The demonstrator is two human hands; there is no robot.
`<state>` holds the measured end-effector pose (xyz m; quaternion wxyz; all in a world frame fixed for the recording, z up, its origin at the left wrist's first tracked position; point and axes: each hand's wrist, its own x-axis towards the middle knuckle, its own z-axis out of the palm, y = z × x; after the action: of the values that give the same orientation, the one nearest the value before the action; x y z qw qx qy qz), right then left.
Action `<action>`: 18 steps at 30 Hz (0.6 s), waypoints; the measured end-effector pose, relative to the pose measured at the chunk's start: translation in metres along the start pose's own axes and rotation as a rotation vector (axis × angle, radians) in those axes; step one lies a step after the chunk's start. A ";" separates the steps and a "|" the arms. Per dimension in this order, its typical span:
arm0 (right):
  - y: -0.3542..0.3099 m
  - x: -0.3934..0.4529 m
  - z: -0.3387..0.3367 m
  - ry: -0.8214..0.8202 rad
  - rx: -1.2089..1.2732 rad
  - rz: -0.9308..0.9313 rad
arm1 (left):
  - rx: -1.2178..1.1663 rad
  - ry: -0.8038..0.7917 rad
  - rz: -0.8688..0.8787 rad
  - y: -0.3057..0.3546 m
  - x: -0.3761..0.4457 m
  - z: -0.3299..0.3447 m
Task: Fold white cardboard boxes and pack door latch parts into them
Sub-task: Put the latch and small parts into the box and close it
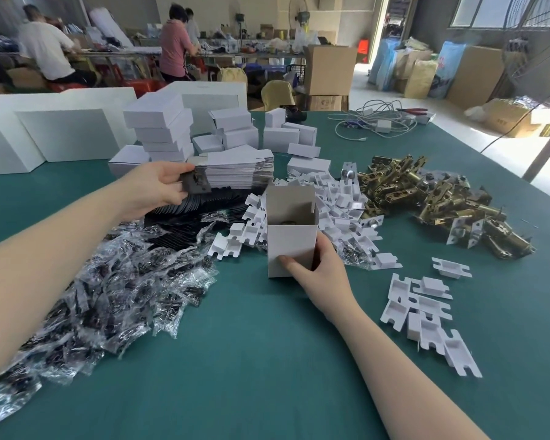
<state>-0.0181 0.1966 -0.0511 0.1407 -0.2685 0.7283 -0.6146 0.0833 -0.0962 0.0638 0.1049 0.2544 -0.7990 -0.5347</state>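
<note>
Box (291, 246) stands upright, open end up.

Two bare forearms are showing, sleeveless up to the frame edge; the left hand (153, 188) and right hand (315, 271) are wearing no gloves, rings or watch.

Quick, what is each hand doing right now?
Left hand: pinching a dark metal plate.
Right hand: gripping the open white box standing upright on the table.
</note>
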 end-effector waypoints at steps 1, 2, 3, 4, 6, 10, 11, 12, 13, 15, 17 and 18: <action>0.000 0.000 0.000 -0.001 0.001 0.002 | 0.019 0.010 0.022 0.001 -0.002 0.001; 0.000 0.000 -0.001 -0.002 0.003 0.002 | 0.052 0.053 0.057 0.002 -0.004 0.002; 0.000 0.000 -0.001 -0.003 0.004 0.000 | 0.088 0.112 0.099 0.004 -0.005 0.002; 0.000 0.000 -0.001 -0.003 0.004 0.000 | 0.099 0.164 0.141 0.007 -0.007 0.002; 0.001 0.000 -0.001 -0.004 0.005 0.000 | 0.053 0.233 0.203 0.017 -0.013 0.007; 0.003 0.001 -0.001 0.005 -0.008 -0.005 | 0.152 0.386 0.423 0.055 -0.027 0.021; 0.003 0.001 -0.001 0.008 -0.013 -0.010 | 0.160 0.376 0.496 0.067 -0.033 0.026; 0.003 0.001 -0.001 0.012 -0.017 -0.015 | 0.147 0.323 0.553 0.078 -0.038 0.032; 0.003 0.001 -0.001 0.014 -0.019 -0.020 | 0.138 0.236 0.594 0.088 -0.044 0.039; 0.002 0.001 -0.001 0.013 -0.026 -0.025 | 0.233 0.062 0.636 0.101 -0.052 0.056; 0.002 0.001 -0.001 0.012 -0.022 -0.021 | 0.426 -0.064 0.644 0.106 -0.055 0.075; 0.003 0.001 -0.001 0.012 -0.018 -0.022 | 0.536 -0.106 0.643 0.106 -0.054 0.083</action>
<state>-0.0200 0.1969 -0.0534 0.1272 -0.2741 0.7318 -0.6109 0.0613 0.0296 0.1325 0.1554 -0.0176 -0.9528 -0.2604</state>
